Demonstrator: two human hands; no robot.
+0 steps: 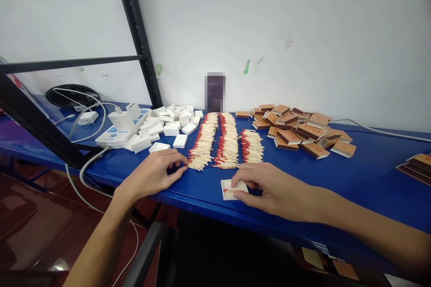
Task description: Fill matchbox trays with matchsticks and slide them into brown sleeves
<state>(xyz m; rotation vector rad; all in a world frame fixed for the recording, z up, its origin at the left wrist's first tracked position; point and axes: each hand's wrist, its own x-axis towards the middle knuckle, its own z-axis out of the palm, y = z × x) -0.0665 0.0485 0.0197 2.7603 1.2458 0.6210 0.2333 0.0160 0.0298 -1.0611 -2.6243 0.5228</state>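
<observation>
My left hand (160,168) is closed in a pinch at the near end of the leftmost row of matches (204,141), fingertips at the red heads. Over a small white matchbox tray (224,183), my right hand (261,184) has thumb and fingertips closed around a match or two (229,190) lying inside it, red heads to the left. The exact number is hidden by the fingers. Beside the first row lie a middle row of matches (228,141) and a shorter right row (252,145), heads mostly pointing left.
White empty trays (171,130) are heaped at the left, beside a power strip (116,136) with cables. Brown matchbox sleeves (289,136) form a pile on the right. More sleeves (419,166) lie at the far right. A black metal frame (139,40) rises at the left of the blue table (370,184).
</observation>
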